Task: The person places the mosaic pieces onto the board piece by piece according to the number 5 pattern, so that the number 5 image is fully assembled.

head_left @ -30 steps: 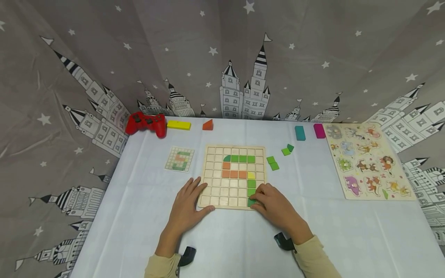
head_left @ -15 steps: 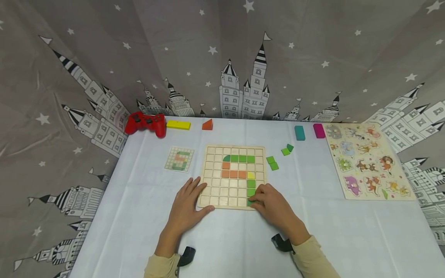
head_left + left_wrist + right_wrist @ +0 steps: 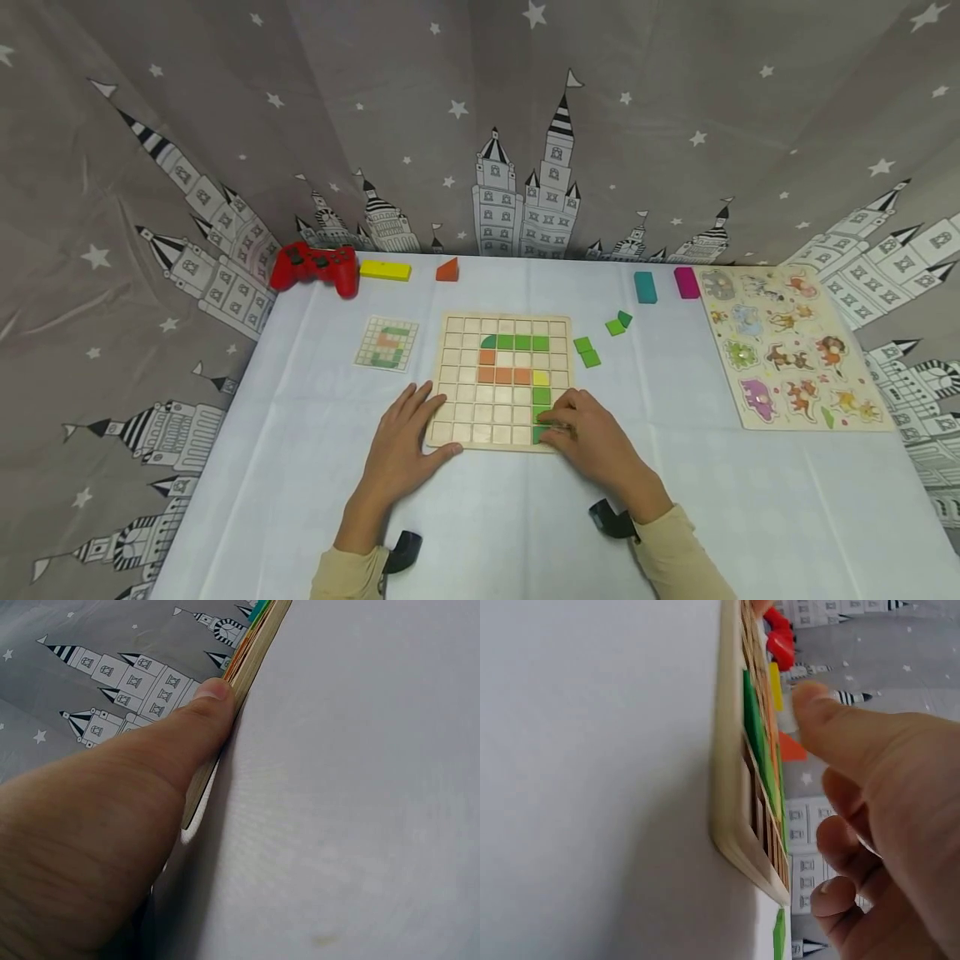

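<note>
A wooden grid board (image 3: 482,414) lies on the table with green, orange and yellow tiles set in some squares. My left hand (image 3: 401,442) rests at its lower left corner, fingers along the left side. In the left wrist view the thumb (image 3: 214,694) touches the board's edge. My right hand (image 3: 596,442) hovers over the lower right corner, by a dark green tile (image 3: 539,435) in the bottom row. The right wrist view shows its thumb (image 3: 832,724) apart from the dark green tile (image 3: 755,724), the other fingers loosely bent. Nothing shows between them.
Loose green tiles (image 3: 591,358) lie right of the board, and a small pattern card (image 3: 362,358) lies left. Along the back are a red game controller (image 3: 315,267), yellow block (image 3: 386,270), orange block (image 3: 447,269), teal block (image 3: 646,287) and magenta block (image 3: 686,282). An animal puzzle (image 3: 787,412) lies far right.
My right fingers and thumb have spread apart and come off the dark green corner tile, which shows more fully. The left hand stays in place.
</note>
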Available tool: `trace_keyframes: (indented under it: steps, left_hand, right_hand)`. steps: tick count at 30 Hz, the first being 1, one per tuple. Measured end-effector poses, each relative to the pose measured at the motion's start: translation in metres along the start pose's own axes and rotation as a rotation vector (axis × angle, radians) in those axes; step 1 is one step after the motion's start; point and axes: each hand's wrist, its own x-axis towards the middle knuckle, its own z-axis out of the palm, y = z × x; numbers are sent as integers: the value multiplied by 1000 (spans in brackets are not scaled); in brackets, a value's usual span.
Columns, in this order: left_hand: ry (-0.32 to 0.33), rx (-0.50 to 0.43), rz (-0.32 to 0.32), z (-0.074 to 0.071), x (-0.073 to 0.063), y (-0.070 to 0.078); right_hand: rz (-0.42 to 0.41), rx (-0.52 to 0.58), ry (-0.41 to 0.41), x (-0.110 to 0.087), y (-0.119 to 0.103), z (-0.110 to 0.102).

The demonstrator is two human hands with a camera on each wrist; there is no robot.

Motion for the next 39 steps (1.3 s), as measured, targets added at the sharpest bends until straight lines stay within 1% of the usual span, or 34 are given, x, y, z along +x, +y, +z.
trace_keyframes:
  steps: [3,7,10,12,14,19,25,29,32,35,39]
  left_hand:
    - [8,0,4,0,0,1]
    - [3,6,-1,1,1,0]
    - [-8,5,-6,2,0,0]
    - [-10,0,-3,2,-1,-1]
    - [-11,-3,0,3,-1,-1]
    - [-1,-5,0,2,-1,-1]
    - [1,0,5,1,-1,-2]
    - [10,-1,6,2,-1,-3]
    - [1,-7,3,3,-1,-3]
    - [-8,-9,1,3,-1,-3]
    - [1,-7,5,3,0,-3]
  right_hand:
    - [57,-2,74,6,14,-7]
    - [216,-12,155,19,40,-17]
    - [334,7,152,28,58,-22]
    - [386,3,137,33,64,-22]
    - [419,-10,125,37,66,-21]
    - [440,-46,153,46,64,-18]
    - [454,-46,174,46,60,-14]
    - [441,-60,198,47,59,-12]
    - [446,-66,212,47,59,-12]
    - [454,-57,204,45,60,-13]
    - [448,-43,184,43,61,-16]
